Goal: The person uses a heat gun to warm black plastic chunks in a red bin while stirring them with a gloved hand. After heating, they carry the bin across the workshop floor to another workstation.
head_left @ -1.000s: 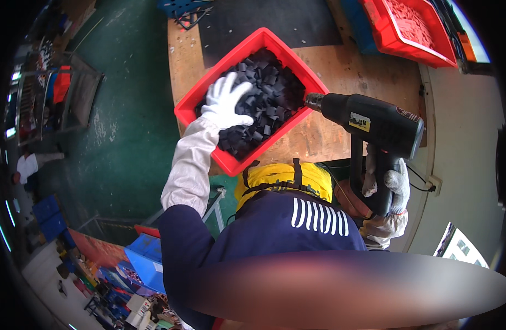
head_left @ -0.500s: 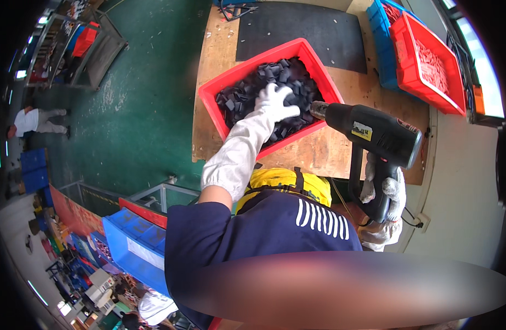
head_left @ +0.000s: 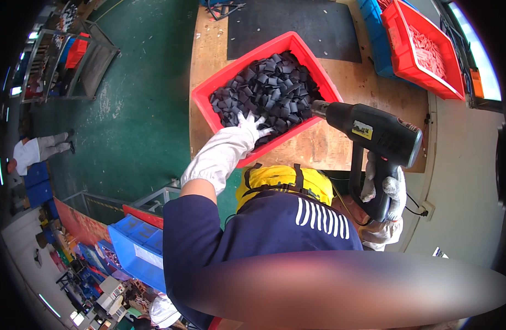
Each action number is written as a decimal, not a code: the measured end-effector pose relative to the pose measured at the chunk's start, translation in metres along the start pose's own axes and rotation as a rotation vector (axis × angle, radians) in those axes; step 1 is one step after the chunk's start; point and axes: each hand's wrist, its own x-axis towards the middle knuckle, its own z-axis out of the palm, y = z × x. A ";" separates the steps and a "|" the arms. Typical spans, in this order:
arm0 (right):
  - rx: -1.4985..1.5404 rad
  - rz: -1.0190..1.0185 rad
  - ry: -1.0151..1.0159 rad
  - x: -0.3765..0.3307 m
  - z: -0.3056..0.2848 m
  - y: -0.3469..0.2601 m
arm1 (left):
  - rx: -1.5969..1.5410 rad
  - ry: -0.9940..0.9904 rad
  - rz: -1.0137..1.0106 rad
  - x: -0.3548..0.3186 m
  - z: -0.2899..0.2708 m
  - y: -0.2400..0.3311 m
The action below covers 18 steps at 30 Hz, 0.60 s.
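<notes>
A red plastic bin stands on the wooden table, filled with many short black tube-like pieces. My left hand, in a white glove with a pale sleeve cover, rests on the pieces at the bin's near side. Its fingers are spread, and I see nothing gripped in them. My right hand, also gloved, is wrapped round the handle of a black heat gun. The gun's metal nozzle points left, over the bin's right rim.
On the wooden table lies a black mat. At the far right a red bin of reddish pieces sits against a blue crate. A blue bin is at my left. Farther left are a metal cart and a person.
My left hand has drawn back toward me and slightly left, from the middle of the pieces to the near side. The right hand keeps the heat gun in about the same place.
</notes>
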 end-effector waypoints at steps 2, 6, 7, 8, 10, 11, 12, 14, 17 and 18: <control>-0.010 -0.001 0.001 -0.001 0.000 0.000 | -0.075 0.066 0.006 0.013 0.009 -0.009; 0.014 -0.005 -0.051 -0.001 -0.010 0.005 | -0.397 0.317 -0.087 0.027 -0.002 -0.018; 0.006 -0.010 -0.039 -0.002 -0.008 0.005 | -0.341 0.416 -0.089 0.028 0.002 -0.017; -0.003 -0.015 -0.027 -0.004 -0.006 0.004 | -0.495 0.528 -0.026 0.048 0.025 -0.025; 0.002 -0.021 -0.064 -0.002 -0.012 0.006 | -0.797 0.749 0.104 0.052 0.026 -0.043; 0.003 -0.022 -0.085 -0.002 -0.014 0.006 | -0.799 0.781 0.123 0.054 0.027 -0.049; 0.008 -0.033 -0.052 -0.002 -0.019 0.009 | -0.976 0.650 0.057 0.022 -0.009 -0.044; 0.009 -0.022 -0.060 -0.002 -0.015 0.006 | -1.742 0.594 0.298 0.011 -0.002 -0.054; 0.003 -0.017 -0.029 -0.002 -0.007 0.005 | -1.743 0.628 0.088 -0.045 -0.048 -0.051; -0.007 -0.003 -0.024 -0.002 -0.003 0.003 | -1.660 0.661 -0.015 -0.062 -0.057 -0.049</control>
